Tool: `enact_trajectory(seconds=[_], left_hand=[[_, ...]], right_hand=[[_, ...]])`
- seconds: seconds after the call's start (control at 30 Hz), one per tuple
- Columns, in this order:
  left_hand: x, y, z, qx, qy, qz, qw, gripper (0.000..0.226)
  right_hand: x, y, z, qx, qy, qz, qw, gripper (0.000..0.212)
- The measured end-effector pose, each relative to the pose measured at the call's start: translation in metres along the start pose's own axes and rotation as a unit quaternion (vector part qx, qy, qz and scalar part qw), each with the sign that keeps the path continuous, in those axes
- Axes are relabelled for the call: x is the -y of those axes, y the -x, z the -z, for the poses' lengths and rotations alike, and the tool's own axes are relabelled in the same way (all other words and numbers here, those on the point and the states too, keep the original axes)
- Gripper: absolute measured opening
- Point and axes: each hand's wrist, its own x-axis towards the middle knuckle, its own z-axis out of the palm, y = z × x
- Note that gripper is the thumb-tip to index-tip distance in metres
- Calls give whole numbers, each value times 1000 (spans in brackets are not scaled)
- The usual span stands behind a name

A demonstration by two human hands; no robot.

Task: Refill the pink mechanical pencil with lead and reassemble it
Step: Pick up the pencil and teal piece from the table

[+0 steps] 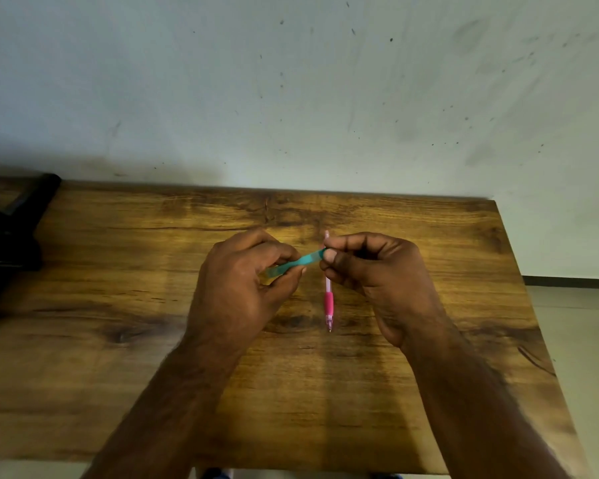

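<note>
The pink mechanical pencil (pixel 328 299) lies on the wooden table (pixel 153 340), tip pointing toward me, its upper barrel partly hidden behind my right hand. My left hand (pixel 242 285) grips a teal lead case (pixel 298 262) above the table, the case angled up to the right. My right hand (pixel 374 271) pinches the case's right end between thumb and fingertips. Both hands hover just left of and above the pencil.
A black object (pixel 11 236) sits at the table's far left edge. A pale marked wall (pixel 291 98) rises behind the table. The table's right edge (pixel 533 305) drops off to a light floor.
</note>
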Motion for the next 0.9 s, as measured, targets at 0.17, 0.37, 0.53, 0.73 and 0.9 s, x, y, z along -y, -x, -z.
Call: enact_trajectory(seconds=[0.17,0.37,0.53,0.73,0.9], left_hand=[[-3,1,-3,5,9,25,1000,19],[-7,-1,-11,-28,-9,150,988,16],[-6,1,-16,-47,-35,247,967,16],[-6,-1,-19,-35,-68,294,953,18],[-7,0,-20,-21,-86,294,952,24]], right_hand=[[-4,-2,-2,-7,14,19,1000,18],[-8,-4,-3,-60,84,39,994,20],[-12,-5,-1,-84,185,67,977,18],[-17,-3,-6,-96,308,115,940,15],[-22,1,-13,-98,403,126,901,21]])
